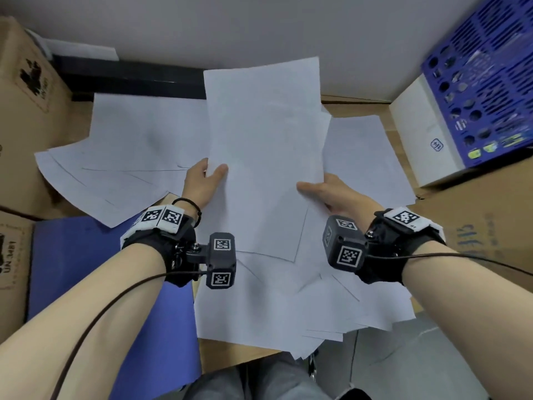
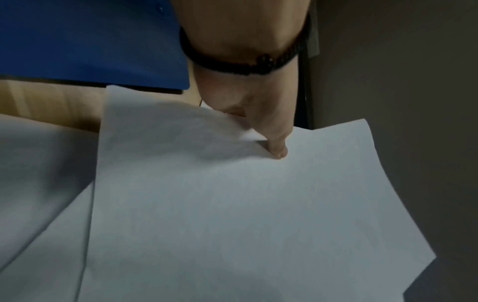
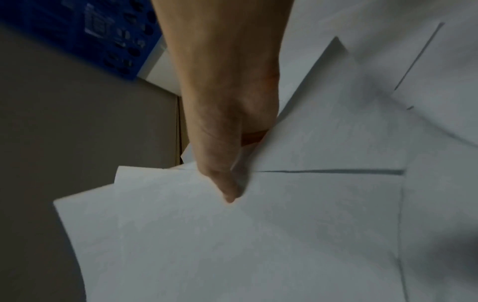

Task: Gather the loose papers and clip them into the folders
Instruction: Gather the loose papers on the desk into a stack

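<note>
A small bundle of white sheets [image 1: 265,134] is held up over the desk between both hands. My left hand [image 1: 206,180] pinches its left edge, thumb on top, the other fingers hidden beneath; the left wrist view shows that thumb [image 2: 276,147] pressing on the paper [image 2: 232,204]. My right hand [image 1: 326,192] pinches the right edge the same way, and its thumb [image 3: 227,183] lies on the sheets [image 3: 207,245] in the right wrist view. Several loose papers [image 1: 129,157] lie scattered below. A blue folder [image 1: 86,255] lies flat at the lower left.
Cardboard boxes [image 1: 26,111] stand at the left. A white box [image 1: 427,134] and a blue perforated basket [image 1: 484,82] sit at the right on another carton [image 1: 476,241]. A grey wall runs behind the desk. Cables trail from both wrist cameras.
</note>
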